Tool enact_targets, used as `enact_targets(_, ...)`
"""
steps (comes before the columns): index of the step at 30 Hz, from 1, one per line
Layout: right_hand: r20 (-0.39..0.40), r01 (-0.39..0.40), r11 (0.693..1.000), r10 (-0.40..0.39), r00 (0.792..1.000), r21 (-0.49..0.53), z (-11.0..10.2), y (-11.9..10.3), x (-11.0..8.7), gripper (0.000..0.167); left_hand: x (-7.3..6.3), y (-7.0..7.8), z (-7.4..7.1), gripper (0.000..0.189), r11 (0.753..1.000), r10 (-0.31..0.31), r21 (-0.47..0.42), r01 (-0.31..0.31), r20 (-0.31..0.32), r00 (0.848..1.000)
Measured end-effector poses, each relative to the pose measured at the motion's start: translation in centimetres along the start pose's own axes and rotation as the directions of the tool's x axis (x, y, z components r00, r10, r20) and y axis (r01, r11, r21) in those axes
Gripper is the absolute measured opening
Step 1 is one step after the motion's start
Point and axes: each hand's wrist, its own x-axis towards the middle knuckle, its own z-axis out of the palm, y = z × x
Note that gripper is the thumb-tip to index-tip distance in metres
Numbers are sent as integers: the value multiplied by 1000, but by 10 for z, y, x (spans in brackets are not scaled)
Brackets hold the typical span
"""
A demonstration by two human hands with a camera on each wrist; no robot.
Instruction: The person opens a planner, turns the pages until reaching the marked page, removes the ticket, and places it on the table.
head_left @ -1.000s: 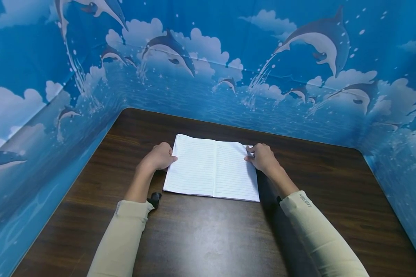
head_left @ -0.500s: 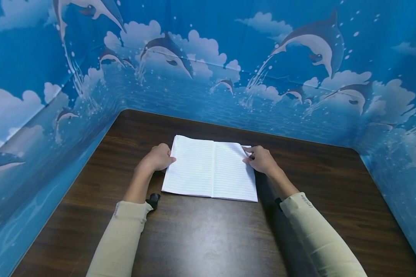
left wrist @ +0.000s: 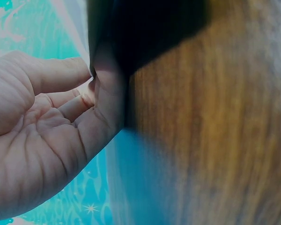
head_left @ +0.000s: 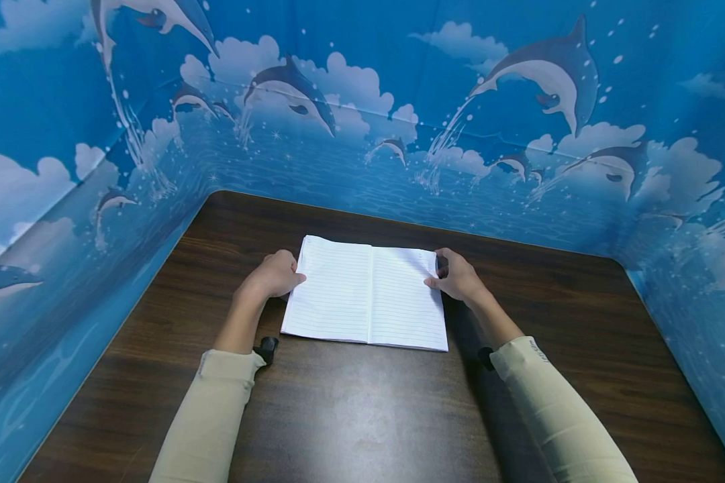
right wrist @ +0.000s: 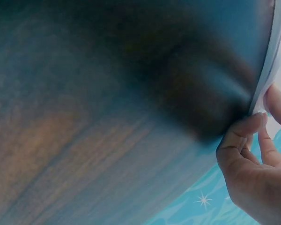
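Observation:
An open notebook with white ruled pages lies spread between both hands near the middle of the table. At its left edge my left hand pinches the pages, thumb on top and fingers curled beneath; the left wrist view shows the thumb against the paper's edge. My right hand holds the right edge, its thumb on the page and index finger near the upper corner. In the right wrist view the right hand grips the notebook's edge from below. The cover is hidden from the head view.
The dark wood table extends all round the notebook. A blue curtain printed with dolphins and clouds stands along its back and sides. Black straps sit at the wrists, under light sleeves.
The right index finger has moved from the page's upper right part out to its edge, and the right page now lies flatter at that corner. The left hand keeps its hold.

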Motion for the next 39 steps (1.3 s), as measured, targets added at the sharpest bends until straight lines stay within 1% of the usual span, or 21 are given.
enact_targets(4,12,-10,1000,10,1000,-4,-1,1,0,65,0,0,-1,34,1000,-3,0,3,8,1000)
enact_targets(10,-6,-23,1000,23,1000,4,-3,3,-1,38,0,0,-1,36,1000,0,2,0,13,1000)
enact_targets(14,-12,-52,999,53,999,14,-4,5,-3,30,1,-2,0,36,1000,3,1,-3,10,1000)
enact_targets(21,-7,-87,992,88,996,95,-6,9,-2,27,1,-1,0,39,1000,4,-1,-4,7,1000)
enact_targets(29,28,-109,980,106,994,168,-13,10,-1,32,2,0,-1,40,1000,6,11,-6,8,1000)
enact_targets(36,52,-137,969,129,990,207,-20,9,-3,37,3,-1,0,36,1000,3,6,-3,9,1000)
enact_targets(39,49,-125,967,117,992,223,-24,7,-5,37,2,-1,0,37,1000,4,6,-4,7,1000)
